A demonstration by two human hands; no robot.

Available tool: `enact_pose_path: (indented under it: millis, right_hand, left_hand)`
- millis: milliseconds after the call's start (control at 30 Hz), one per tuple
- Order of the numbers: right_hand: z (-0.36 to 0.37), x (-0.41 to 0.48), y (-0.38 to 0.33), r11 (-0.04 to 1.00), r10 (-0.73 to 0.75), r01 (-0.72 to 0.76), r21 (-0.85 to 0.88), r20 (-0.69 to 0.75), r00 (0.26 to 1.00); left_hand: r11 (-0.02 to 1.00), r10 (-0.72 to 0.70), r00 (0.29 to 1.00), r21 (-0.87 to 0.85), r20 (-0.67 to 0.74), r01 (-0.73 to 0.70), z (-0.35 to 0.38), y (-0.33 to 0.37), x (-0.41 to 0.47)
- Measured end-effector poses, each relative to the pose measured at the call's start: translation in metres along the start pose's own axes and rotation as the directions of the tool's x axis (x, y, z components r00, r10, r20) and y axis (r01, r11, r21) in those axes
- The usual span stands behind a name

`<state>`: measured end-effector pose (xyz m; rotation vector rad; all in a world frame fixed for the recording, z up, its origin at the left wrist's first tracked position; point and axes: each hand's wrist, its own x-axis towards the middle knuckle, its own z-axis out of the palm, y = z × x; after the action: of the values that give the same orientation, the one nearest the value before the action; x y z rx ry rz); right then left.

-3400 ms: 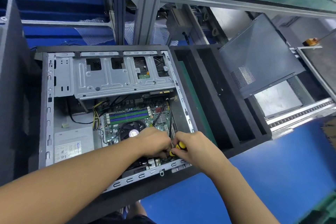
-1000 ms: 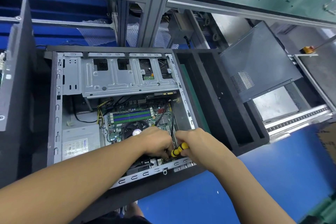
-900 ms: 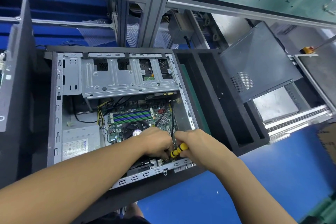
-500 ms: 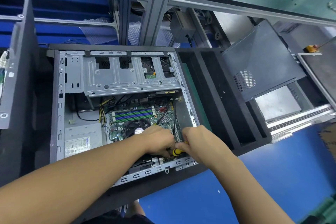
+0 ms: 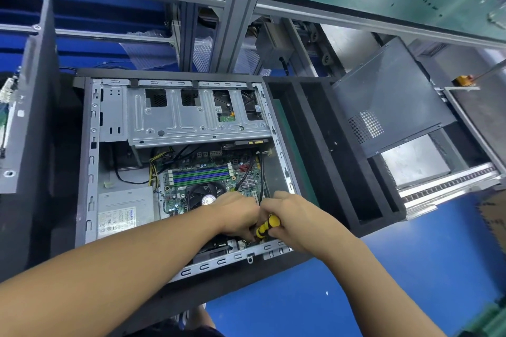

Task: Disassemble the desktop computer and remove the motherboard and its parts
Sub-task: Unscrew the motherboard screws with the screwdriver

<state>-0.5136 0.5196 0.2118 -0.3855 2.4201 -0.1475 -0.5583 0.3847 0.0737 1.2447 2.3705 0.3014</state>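
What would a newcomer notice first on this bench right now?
The right hand and left hand meet low in the open computer case, the right gripping a yellow-handled screwdriver. Just beyond them lies the green motherboard, and a grey side panel sits off to the right.

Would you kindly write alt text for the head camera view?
A right hand holds a yellow-handled screwdriver over the motherboard inside an open computer case, with the left hand beside it. A side panel sits at right.
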Motion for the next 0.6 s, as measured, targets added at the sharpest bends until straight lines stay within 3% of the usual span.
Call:
enact_pose_path:
  millis: [67, 200, 600]
  right_hand:
    - [-0.0008, -0.0008, -0.0001, 0.995, 0.086, -0.084, 0.053, -0.044, 0.995]
    - [-0.0005, 0.0019, -0.0021, 0.969, 0.237, -0.242, -0.05, -0.091, 0.967]
    - [-0.0018, 0.0003, 0.0001, 0.999, 0.04, -0.04, 0.004, 0.006, 0.999]
  left_hand:
    - [1.0, -0.02, 1.0, 0.003, 0.006, 0.02, -0.0013, 0.0013, -0.0005]
    - [1.0, -0.019, 0.999, 0.011, 0.028, 0.019, -0.0025, 0.0025, 0.001]
    - [0.998, 0.04, 0.999, -0.044, -0.013, -0.041, -0.0004, -0.0038, 0.0014]
